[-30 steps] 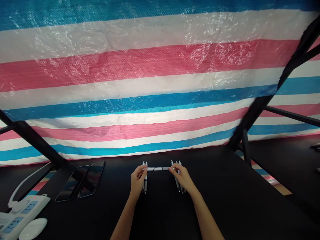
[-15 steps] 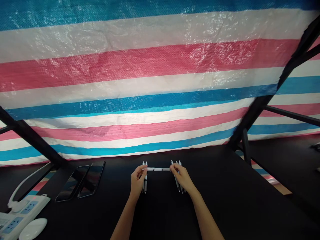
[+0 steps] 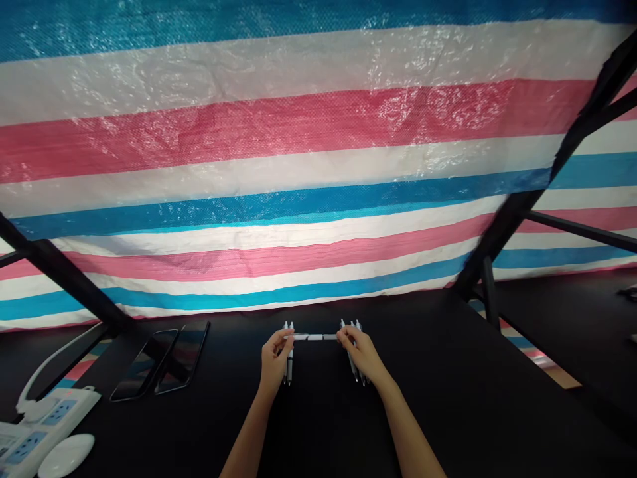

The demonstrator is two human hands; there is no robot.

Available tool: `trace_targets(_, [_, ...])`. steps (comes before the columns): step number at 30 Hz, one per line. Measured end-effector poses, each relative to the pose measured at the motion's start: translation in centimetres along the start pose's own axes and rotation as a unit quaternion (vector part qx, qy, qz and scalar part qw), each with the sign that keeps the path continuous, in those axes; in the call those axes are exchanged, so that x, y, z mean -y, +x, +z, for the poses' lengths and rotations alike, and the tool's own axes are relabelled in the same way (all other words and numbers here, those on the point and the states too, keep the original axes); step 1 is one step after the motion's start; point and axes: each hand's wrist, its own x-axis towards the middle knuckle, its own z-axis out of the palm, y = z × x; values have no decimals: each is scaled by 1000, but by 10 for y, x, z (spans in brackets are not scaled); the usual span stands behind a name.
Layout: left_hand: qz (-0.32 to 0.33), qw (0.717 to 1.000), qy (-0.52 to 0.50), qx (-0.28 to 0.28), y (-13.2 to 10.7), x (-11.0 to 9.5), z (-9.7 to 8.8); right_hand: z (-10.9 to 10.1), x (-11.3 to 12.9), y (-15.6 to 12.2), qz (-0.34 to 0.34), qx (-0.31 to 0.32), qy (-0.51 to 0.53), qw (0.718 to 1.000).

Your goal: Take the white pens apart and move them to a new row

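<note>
A white pen with dark bands (image 3: 314,337) lies crosswise between my hands, its two ends at my fingertips. My left hand (image 3: 273,360) pinches the left end between thumb and fingers. At the other end, the fingers of my right hand (image 3: 364,353) are closed on the pen. A pair of pens (image 3: 289,373) lies lengthwise beside and partly behind my left fingers. Several more pens (image 3: 353,367) lie side by side under my right hand, which hides their middles.
Two dark phone-like slabs (image 3: 182,358) lie on the black table (image 3: 318,425) at left. A white power strip (image 3: 60,411) with a plugged cable and a white rounded object (image 3: 66,455) fill the lower left corner. Behind hangs a striped plastic sheet (image 3: 298,232) between black frame bars (image 3: 527,199).
Almost nothing differs. My right fingertips have shifted very slightly left along the pen; my left hand keeps its place.
</note>
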Motion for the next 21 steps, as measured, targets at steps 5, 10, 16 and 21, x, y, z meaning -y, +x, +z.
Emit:
trace_targets(5, [-3, 1000, 1, -10, 0, -1, 0, -2, 3, -1, 8, -5, 36, 999])
trace_targets(10, [-5, 1000, -4, -19, 0, -1, -1, -2, 5, -1, -4, 8, 37, 999])
trace_targets(16, [-4, 1000, -3, -9, 0, 2, 0, 0, 2, -1, -8, 1, 18, 1000])
trace_targets(21, [-11, 1000, -4, -13, 0, 3, -1, -1, 2, -1, 0, 5, 35, 999])
